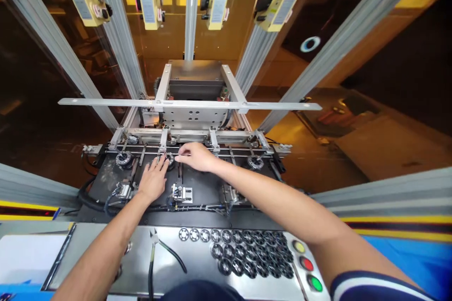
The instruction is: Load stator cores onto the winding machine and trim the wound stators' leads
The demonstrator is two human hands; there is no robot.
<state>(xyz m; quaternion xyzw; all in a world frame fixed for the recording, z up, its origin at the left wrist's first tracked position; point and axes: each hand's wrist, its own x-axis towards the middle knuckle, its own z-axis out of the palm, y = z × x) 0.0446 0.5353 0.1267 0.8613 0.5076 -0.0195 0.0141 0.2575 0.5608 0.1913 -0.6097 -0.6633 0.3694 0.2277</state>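
My left hand (154,179) lies flat on the black machine bed (206,190), fingers stretched toward a small round black part (170,158) on the fixture rail (197,150). My right hand (197,156) reaches in from the right. Its fingertips are pinched together at that same round part. Whether they grip it or only touch it is unclear. Similar round parts sit in fixtures at the left (124,158) and right (254,162) of the rail.
Several round black parts (247,251) lie on the steel front panel (106,254), beside pliers (152,254) and yellow, red and green buttons (306,263). A horizontal metal bar (106,102) crosses above the fixture. Aluminium frame posts and yellow units stand overhead.
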